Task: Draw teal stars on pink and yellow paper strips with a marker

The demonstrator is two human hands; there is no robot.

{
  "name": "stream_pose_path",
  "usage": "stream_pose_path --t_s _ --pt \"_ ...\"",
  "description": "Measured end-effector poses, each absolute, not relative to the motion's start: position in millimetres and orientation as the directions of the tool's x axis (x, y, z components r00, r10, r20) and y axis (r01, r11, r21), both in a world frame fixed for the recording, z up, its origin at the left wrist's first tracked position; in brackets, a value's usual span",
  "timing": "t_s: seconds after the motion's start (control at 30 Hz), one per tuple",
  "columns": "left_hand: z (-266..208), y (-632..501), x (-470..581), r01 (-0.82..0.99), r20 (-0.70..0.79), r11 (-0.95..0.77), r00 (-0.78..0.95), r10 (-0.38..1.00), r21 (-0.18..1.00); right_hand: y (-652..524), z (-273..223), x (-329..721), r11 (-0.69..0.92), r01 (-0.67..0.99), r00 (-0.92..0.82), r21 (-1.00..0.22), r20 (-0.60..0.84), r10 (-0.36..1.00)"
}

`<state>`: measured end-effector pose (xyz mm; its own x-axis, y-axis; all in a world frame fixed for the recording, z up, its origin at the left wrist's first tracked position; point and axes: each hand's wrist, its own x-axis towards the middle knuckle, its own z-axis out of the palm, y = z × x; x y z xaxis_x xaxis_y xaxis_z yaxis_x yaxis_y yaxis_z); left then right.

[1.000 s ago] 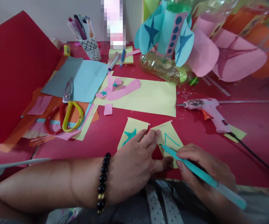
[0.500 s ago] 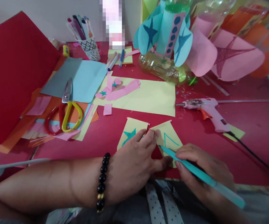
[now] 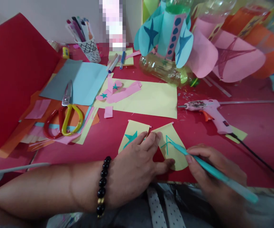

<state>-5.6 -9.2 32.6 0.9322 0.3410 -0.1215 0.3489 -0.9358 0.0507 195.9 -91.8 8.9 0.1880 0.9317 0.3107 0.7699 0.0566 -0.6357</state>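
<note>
My right hand (image 3: pixel 216 172) grips a teal marker (image 3: pixel 213 171), its tip touching a yellow paper piece (image 3: pixel 181 160) with a curved lower edge. Teal lines on that piece form part of a star outline. My left hand (image 3: pixel 137 167) lies over the table with fingers spread, its thumb and fingertips pressing on the same piece. Partly under the left hand is a second yellow paper piece (image 3: pixel 125 144), which bears a filled teal star. Both pieces have a thin pink strip along the top edge.
Scissors (image 3: pixel 67 110) lie on paper scraps at left, near a blue sheet (image 3: pixel 84 82). Pink cutouts rest on a yellow sheet (image 3: pixel 158 98). A corded glue gun (image 3: pixel 213 110) lies right, below a plastic bottle (image 3: pixel 160 68) and paper-covered bottles (image 3: pixel 163 38). A pen cup (image 3: pixel 90 50) stands behind.
The marker tip has moved up and to the right, adding teal strokes to the star outline. My right hand has shifted right with it; my left hand stays in place.
</note>
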Motion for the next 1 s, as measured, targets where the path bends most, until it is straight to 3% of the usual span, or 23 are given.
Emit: stream_pose_path --t_s 0.43,1.0 --pt "34.8 -9.3 -3.9 0.356 -0.146 -0.933 0.928 0.344 0.062 -93.0 6.8 198.8 -0.116 0.743 0.391 -0.659 0.286 0.875" --pt "35.1 -9.0 -3.7 0.353 -0.144 -0.934 0.928 0.343 0.05 -94.2 1.6 200.5 -0.1 0.756 0.401 -0.647 0.338 0.851"
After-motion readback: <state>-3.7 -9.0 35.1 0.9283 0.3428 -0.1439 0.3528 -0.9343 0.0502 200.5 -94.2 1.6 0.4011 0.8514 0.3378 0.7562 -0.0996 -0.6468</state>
